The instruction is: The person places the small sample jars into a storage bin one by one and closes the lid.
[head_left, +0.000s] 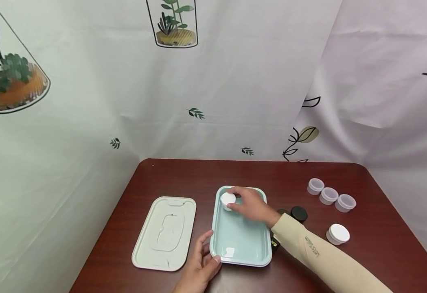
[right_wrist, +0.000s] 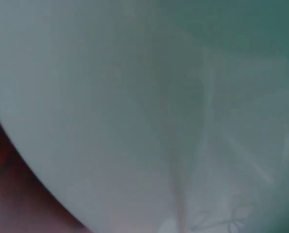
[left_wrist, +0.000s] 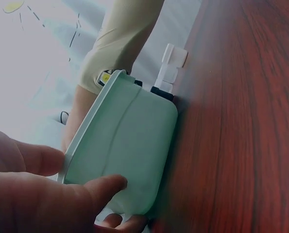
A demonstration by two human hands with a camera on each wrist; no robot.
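In the head view my right hand (head_left: 250, 204) pinches a small white-lidded jar (head_left: 228, 198) between thumb and fingers, inside the far left corner of a pale blue-green rectangular tub (head_left: 240, 240). My left hand (head_left: 198, 266) holds the tub's near left corner. The left wrist view has its thumb against the tub's side wall (left_wrist: 134, 126) and a finger at the rim. Pale tub plastic (right_wrist: 110, 121), blurred and very close, fills most of the right wrist view, where the jar is out of sight.
Left of the tub lies a flat off-white lid (head_left: 165, 240). Another white-lidded jar (head_left: 338, 234) stands to the right, with three small translucent cups (head_left: 328, 195) behind it in a slanted row. Black round lidded pots, one of them clearly visible (head_left: 299, 213), sit beside the right forearm.
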